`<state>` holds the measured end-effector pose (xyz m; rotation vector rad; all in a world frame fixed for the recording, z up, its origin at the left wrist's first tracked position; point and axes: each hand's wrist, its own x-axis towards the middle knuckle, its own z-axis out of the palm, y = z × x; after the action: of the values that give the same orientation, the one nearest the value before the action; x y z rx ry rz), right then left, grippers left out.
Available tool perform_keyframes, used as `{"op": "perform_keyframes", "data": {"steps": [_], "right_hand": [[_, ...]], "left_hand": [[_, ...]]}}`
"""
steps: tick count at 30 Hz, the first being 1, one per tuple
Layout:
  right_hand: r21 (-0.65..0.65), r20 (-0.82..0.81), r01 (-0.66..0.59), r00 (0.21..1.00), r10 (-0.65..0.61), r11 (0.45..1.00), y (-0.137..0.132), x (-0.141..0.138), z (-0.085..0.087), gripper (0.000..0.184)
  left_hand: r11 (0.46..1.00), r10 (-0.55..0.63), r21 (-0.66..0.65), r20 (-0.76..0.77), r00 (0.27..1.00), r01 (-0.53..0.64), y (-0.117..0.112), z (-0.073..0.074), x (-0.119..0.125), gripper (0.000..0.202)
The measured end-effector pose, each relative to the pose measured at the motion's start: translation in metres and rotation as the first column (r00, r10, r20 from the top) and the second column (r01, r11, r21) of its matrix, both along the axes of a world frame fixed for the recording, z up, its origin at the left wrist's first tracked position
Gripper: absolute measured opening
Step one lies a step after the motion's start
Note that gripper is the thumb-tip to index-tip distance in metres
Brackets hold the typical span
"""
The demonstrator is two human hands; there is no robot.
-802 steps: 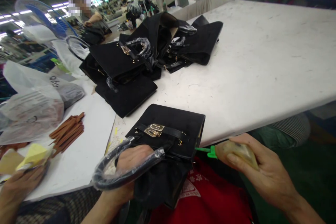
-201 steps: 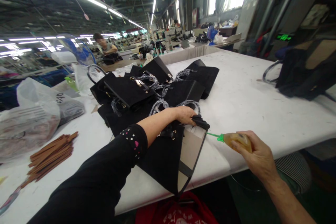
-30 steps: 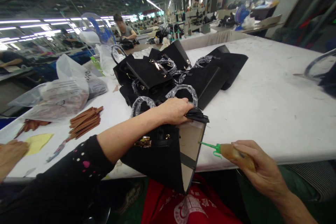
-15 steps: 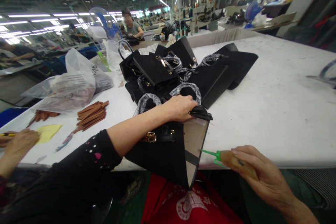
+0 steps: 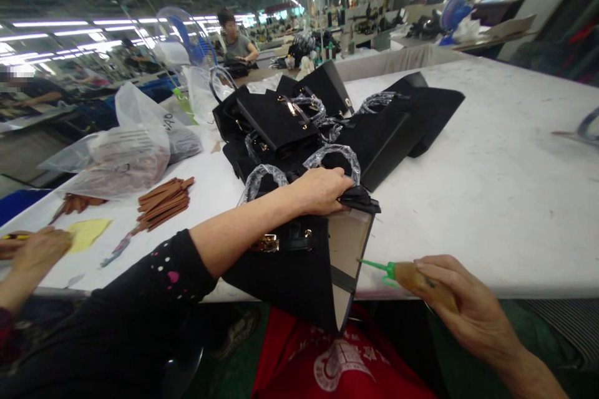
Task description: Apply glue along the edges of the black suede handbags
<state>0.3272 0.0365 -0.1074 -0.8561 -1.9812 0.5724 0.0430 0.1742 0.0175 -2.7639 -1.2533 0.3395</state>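
Observation:
A black suede handbag (image 5: 285, 274) with a gold clasp hangs over the near edge of the white table (image 5: 491, 187), its tan side panel facing me. My left hand (image 5: 322, 190) is closed on the bag's top edge, beside its plastic-wrapped handles. My right hand (image 5: 461, 305) grips a small amber squeeze bottle (image 5: 416, 277). The bottle's green nozzle touches the edge of the side panel.
A pile of black handbags (image 5: 327, 118) lies behind on the table. Brown leather strips (image 5: 163, 199) and filled plastic bags (image 5: 121, 156) are at the left. A co-worker's hand (image 5: 37, 252) rests at the far left by a yellow sheet. A red bag (image 5: 327, 361) sits below the table edge.
The view has shifted slightly. My right hand and bottle have stayed near the side panel, and my left hand still grips the bag's top.

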Motion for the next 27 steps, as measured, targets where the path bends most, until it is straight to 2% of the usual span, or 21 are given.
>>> {"op": "perform_keyframes", "data": {"steps": [2,6,11,20,24,27], "right_hand": [[-0.035,0.005,-0.078,0.997,0.079,0.996,-0.001,0.000,0.000,0.022],[-0.002,-0.047,0.031,0.998,-0.031,1.000,0.000,0.003,-0.002,0.026],[-0.077,-0.012,-0.074,0.997,0.073,0.994,0.000,0.007,-0.006,0.025],[-0.082,-0.068,0.025,0.997,-0.030,0.996,-0.007,0.007,-0.006,0.021],[-0.054,0.012,0.062,0.998,-0.062,0.997,-0.007,0.006,-0.013,0.025],[-0.022,0.120,0.111,0.987,-0.107,0.994,-0.008,0.007,-0.016,0.039]], "left_hand": [[1.000,0.005,-0.007,-0.008,1.000,-0.006,-0.001,0.001,0.001,0.036],[1.000,0.010,-0.001,-0.021,1.000,-0.010,-0.002,0.004,0.002,0.037],[1.000,0.005,0.005,-0.015,1.000,-0.005,-0.002,0.005,0.002,0.038],[1.000,0.013,-0.004,-0.026,1.000,-0.013,-0.001,0.005,0.002,0.039],[1.000,0.010,-0.002,-0.015,1.000,-0.010,-0.001,0.006,0.002,0.039],[1.000,-0.005,0.015,-0.007,1.000,0.005,-0.002,0.004,0.001,0.038]]}}
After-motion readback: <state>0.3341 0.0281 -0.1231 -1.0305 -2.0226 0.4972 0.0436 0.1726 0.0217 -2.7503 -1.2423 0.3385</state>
